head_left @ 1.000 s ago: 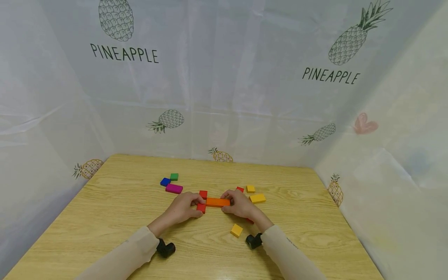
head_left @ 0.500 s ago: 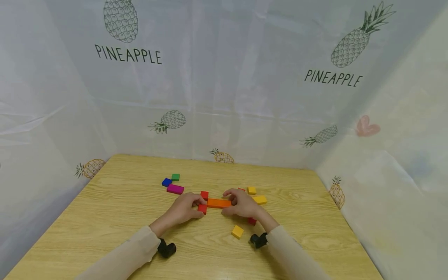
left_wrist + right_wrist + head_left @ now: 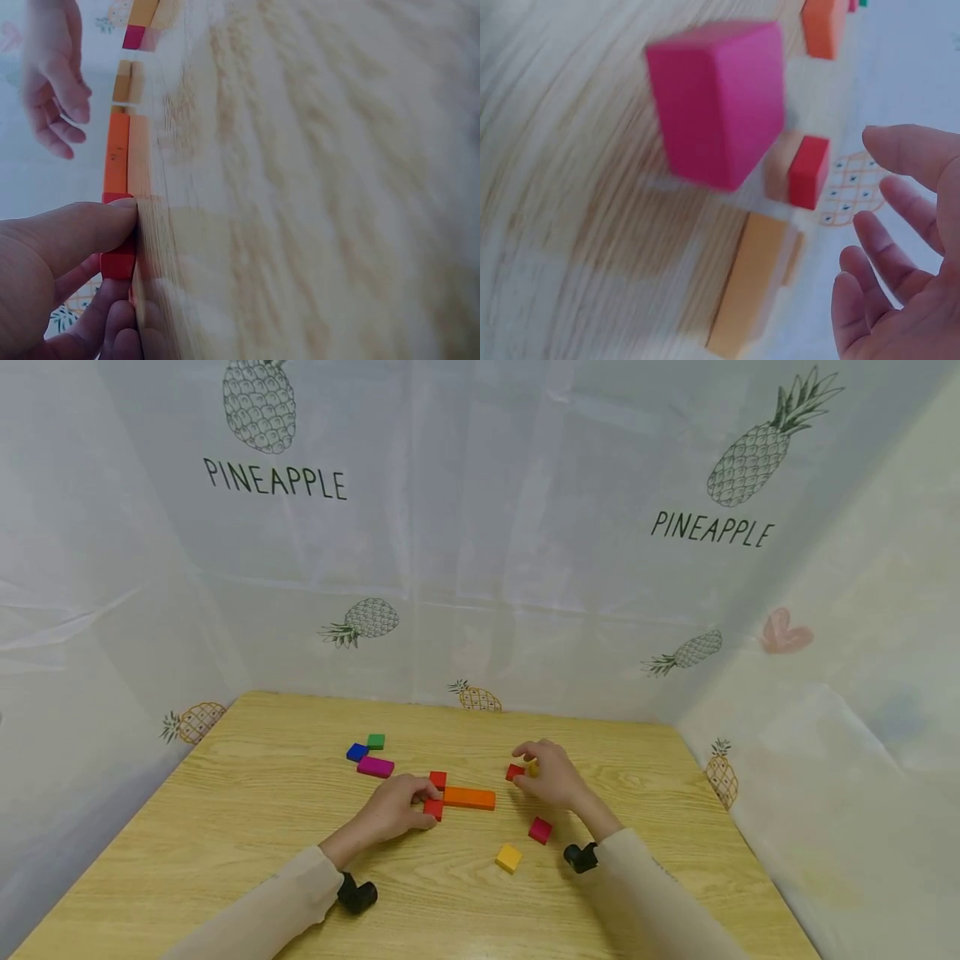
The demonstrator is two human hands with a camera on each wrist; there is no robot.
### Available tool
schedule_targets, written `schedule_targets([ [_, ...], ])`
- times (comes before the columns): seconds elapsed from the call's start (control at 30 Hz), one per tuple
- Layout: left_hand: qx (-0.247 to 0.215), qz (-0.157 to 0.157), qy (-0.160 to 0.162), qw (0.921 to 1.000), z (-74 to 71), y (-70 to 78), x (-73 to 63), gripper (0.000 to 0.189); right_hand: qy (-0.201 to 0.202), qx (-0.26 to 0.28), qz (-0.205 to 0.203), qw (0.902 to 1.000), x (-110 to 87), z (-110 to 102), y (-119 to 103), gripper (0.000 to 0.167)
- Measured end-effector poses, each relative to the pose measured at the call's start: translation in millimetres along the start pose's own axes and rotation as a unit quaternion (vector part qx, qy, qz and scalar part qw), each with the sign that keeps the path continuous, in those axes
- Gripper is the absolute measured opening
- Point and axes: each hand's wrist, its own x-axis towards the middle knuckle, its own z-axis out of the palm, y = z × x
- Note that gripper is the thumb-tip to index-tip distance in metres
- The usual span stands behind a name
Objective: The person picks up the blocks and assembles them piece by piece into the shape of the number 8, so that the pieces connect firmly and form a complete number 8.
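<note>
My left hand [image 3: 390,807] pinches a small red block [image 3: 433,810] between thumb and fingers on the table. Just behind it sits a second red block [image 3: 438,779], and a long orange block [image 3: 469,798] extends to the right from beside the pair. My right hand [image 3: 553,777] hovers with spread, loosely bent fingers over another red block [image 3: 514,772]; in the right wrist view there is a gap between its fingers and that red block [image 3: 810,172]. The right hand partly hides a yellow block [image 3: 533,768] behind it.
A crimson block [image 3: 540,830] and a yellow block [image 3: 508,858] lie nearer the front. At the back left are a magenta block [image 3: 376,767], a blue block [image 3: 357,752] and a green block [image 3: 377,742]. A longer yellow block [image 3: 748,289] shows in the right wrist view.
My right hand has left the end of the orange block and moved right and farther back, uncovering the crimson block. The left hand keeps its pinch on the red block.
</note>
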Motion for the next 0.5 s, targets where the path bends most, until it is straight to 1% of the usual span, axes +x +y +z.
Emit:
schedule_targets([
  [0.17,0.003,0.004,0.001,1.0,0.6,-0.4,0.3,0.026,-0.004,-0.014,0.013,0.9998,1.9,1.5,9.0,0.039],
  [0.37,0.007,0.012,0.003,0.9999,1.8,-1.9,1.0,0.026,-0.011,-0.025,0.026,0.9993,5.2,8.1,19.6,0.041],
  [0.5,0.007,0.009,0.004,0.9999,2.1,-2.5,1.6,0.026,-0.016,-0.031,0.03,0.999,7.3,11.1,22.6,0.04],
])
